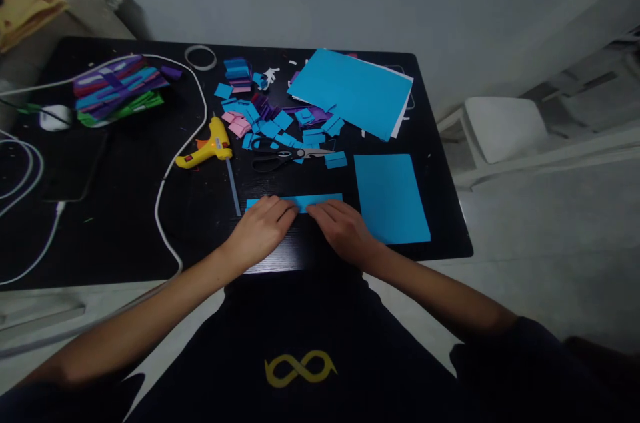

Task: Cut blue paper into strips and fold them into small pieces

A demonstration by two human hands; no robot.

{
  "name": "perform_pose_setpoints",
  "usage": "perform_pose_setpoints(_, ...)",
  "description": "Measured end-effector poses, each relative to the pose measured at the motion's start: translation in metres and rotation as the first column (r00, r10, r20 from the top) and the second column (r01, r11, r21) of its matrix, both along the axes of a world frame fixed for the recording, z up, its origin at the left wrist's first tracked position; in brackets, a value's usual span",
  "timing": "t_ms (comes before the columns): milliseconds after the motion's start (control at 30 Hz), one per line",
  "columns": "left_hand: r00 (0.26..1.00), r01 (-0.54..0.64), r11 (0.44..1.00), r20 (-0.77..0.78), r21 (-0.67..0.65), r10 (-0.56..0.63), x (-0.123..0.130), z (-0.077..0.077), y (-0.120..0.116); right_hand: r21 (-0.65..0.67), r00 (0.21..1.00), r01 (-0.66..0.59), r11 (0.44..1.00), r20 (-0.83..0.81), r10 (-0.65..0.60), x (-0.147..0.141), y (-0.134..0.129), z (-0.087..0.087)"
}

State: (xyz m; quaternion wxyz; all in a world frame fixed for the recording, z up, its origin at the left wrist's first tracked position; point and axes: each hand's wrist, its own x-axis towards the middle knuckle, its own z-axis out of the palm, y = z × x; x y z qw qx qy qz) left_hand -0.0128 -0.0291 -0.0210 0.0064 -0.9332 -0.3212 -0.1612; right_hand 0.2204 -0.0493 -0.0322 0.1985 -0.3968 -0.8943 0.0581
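Observation:
A long, narrow blue paper strip lies crosswise near the table's front edge. My left hand presses on its left half, fingers held together along the lower edge. On the right half rests my right hand, its fingertips pinching the same edge. The fingertips of both hands come close to each other mid-strip, and parts of the paper are hidden beneath them. Just right of my right hand is a flat blue sheet. Black-handled scissors lie beyond the strip, blades pointing right.
A yellow glue gun with a glue stick sits left of several cut blue paper pieces. Blue sheets are stacked at the back right. Bundled coloured paper, a white cable and a phone occupy the left side.

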Motion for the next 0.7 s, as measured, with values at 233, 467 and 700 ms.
perform_pose_setpoints(233,1.000,0.009,0.998,-0.017,0.067,-0.008,0.0007,-0.0002,-0.0007,-0.002,0.998,-0.017,1.000,0.067,0.017,-0.0013,0.0028,0.0048)
perform_pose_setpoints(467,0.999,0.005,0.998,-0.052,0.063,-0.002,0.0025,0.0020,-0.0017,0.007,0.998,-0.025,1.000,0.063,0.025,-0.0015,0.0010,0.0022)
perform_pose_setpoints(700,0.998,-0.009,0.999,-0.059,0.052,0.012,0.0029,0.0012,-0.0036,0.045,0.998,-0.029,0.999,0.056,0.026,-0.0018,-0.0012,-0.0015)
